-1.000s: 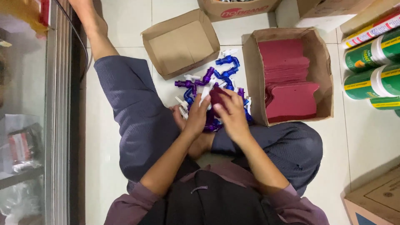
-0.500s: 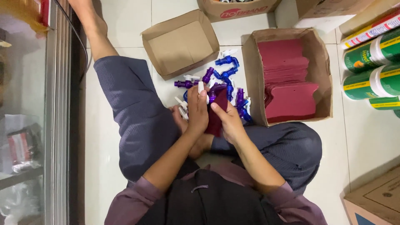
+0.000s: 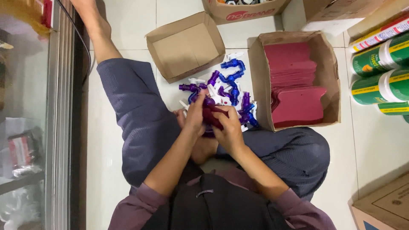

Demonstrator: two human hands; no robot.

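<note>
1. Person sits on a white tiled floor (image 3: 128, 25), one leg stretched out toward the top left, the other folded. Head camera looks straight down.
2. Left hand (image 3: 196, 117) and right hand (image 3: 228, 127) meet over the lap, both closed around one dark red card (image 3: 211, 117). Left fingers wrap its left edge, right fingers cover its lower right part. Only a strip of the card shows between the hands.
3. A purple plastic piece (image 3: 208, 102) sits at the card's top edge, against the left fingertips. Cannot tell whether it is fixed to the card or only touching it.
4. Just beyond the hands, a loose pile of purple, blue and white plastic nozzle parts (image 3: 230, 85) lies on the floor, between the two open boxes.
5. Right of the pile: an open cardboard box (image 3: 328, 76) holding stacked dark red cards (image 3: 294, 85), same colour as the held one. The box touches the folded knee.
6. Upper left of the pile: a smaller open cardboard box (image 3: 183, 47), nothing visible inside, tilted slightly.
7. Far right edge: green spray cans (image 3: 379, 85) lying on their sides, stacked.
8. Top edge: two more cartons, partly cut off. Bottom right corner: another carton (image 3: 383, 206).
9. Left edge: glass-fronted cabinet (image 3: 25, 127) with a metal frame, contents blurred.
</note>
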